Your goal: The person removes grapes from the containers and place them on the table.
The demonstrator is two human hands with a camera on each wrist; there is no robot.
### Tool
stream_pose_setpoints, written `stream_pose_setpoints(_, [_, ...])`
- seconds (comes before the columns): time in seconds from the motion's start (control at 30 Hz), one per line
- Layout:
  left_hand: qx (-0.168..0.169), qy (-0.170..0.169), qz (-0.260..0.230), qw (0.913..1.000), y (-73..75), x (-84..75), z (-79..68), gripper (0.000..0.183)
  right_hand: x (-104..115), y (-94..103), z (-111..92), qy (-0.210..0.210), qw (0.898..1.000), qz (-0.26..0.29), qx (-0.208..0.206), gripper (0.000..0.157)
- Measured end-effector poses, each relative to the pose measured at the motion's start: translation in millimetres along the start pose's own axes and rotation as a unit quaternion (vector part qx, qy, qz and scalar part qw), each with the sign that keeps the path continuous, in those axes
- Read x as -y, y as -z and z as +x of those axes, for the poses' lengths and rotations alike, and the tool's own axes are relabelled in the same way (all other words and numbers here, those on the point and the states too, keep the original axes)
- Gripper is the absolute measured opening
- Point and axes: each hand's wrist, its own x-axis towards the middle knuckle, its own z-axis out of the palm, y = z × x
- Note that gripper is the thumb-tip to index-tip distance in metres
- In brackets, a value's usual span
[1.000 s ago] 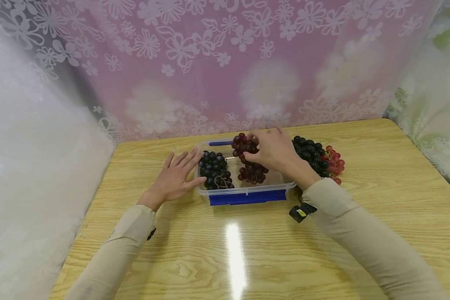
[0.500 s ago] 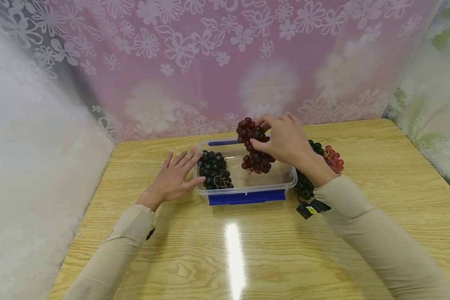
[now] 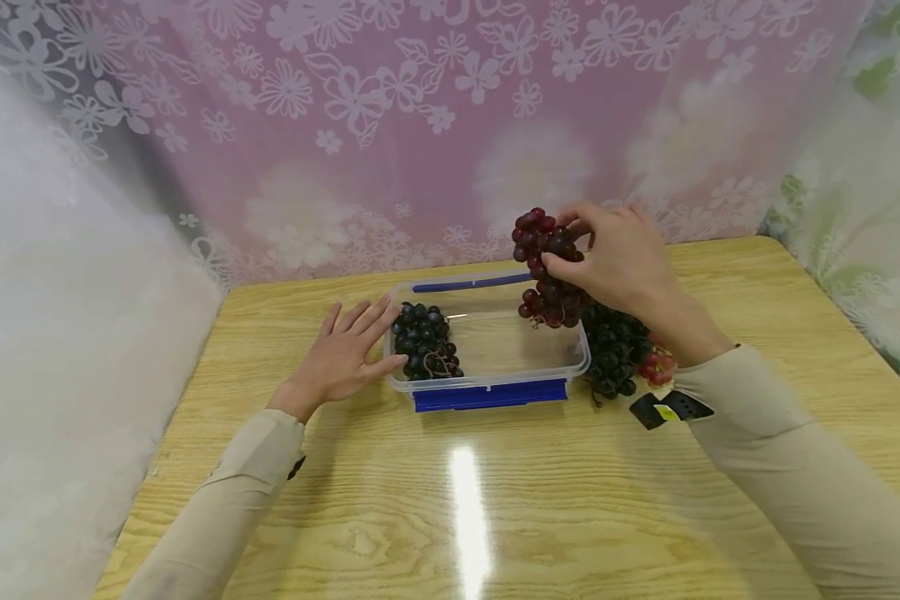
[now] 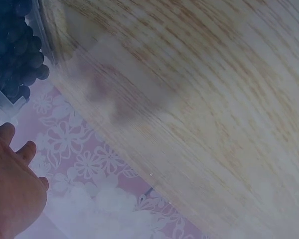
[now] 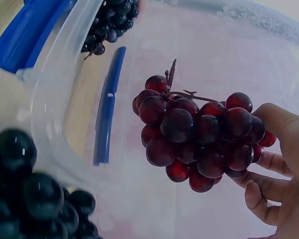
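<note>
My right hand point(image 3: 621, 260) pinches a bunch of dark red grapes point(image 3: 547, 268) between thumb and fingers, raised above the right end of a clear plastic container point(image 3: 487, 385) with blue clips. In the right wrist view the red bunch point(image 5: 199, 134) hangs sideways from the fingertips, its stem showing. My left hand point(image 3: 342, 357) lies with spread, straight fingers against the container's left end. Inside that end sits a bunch of black grapes point(image 3: 422, 337), which the left wrist view shows through the wall as dark grapes point(image 4: 15, 55).
Right of the container, on the wooden table point(image 3: 375, 500), lies a bunch of dark green-black grapes point(image 3: 611, 350). Beside it are lighter red grapes point(image 3: 657, 365), partly hidden by the right wrist. A pink flowered cloth point(image 3: 435, 167) hangs behind the table.
My right hand has lifted the dark red bunch up out of the container and carried it to the right. The left hand has stayed at the container's left end.
</note>
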Motion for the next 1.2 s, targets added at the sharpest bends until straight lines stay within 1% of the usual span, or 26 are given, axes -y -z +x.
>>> stream_pose_setpoints(0.13, [-0.003,-0.003,0.005,1.0000,1.6,0.2,-0.9,0.078,-10,10.4,-6,-0.010,1.000,0.024,-0.011,0.048])
stream_pose_setpoints(0.33, [-0.004,-0.006,0.012,0.9999,3.4,0.4,-2.4,0.078,-28,27.6,-16,-0.051,0.998,0.020,-0.013,0.054])
stream_pose_setpoints(0.53, [-0.002,-0.005,0.016,0.9999,2.7,0.0,-1.4,0.078,-53,44.1,-25,-0.065,0.997,-0.026,-0.023,0.052])
stream_pose_setpoints(0.63, [0.001,-0.004,0.017,0.9998,1.3,0.4,-0.2,0.079,-67,48.9,-31,-0.062,0.997,-0.046,-0.031,0.049])
stream_pose_setpoints(0.7, [0.001,-0.004,0.017,0.9998,0.6,0.8,0.7,0.079,-77,51.6,-36,-0.070,0.996,-0.053,-0.031,0.050])
stream_pose_setpoints(0.93, [0.003,-0.003,0.011,0.9999,-0.2,1.5,1.1,0.079,-112,55.0,-51,-0.119,0.991,-0.066,0.006,0.061])
stream_pose_setpoints(1.1, [0.005,0.001,0.000,1.0000,-0.9,1.0,0.7,0.079,-132,47.8,-62,-0.131,0.987,-0.092,0.012,0.060])
stream_pose_setpoints(1.2, [0.004,0.004,-0.005,1.0000,-1.5,1.2,0.5,0.079,-142,41.2,-69,-0.140,0.985,-0.099,0.021,0.060])
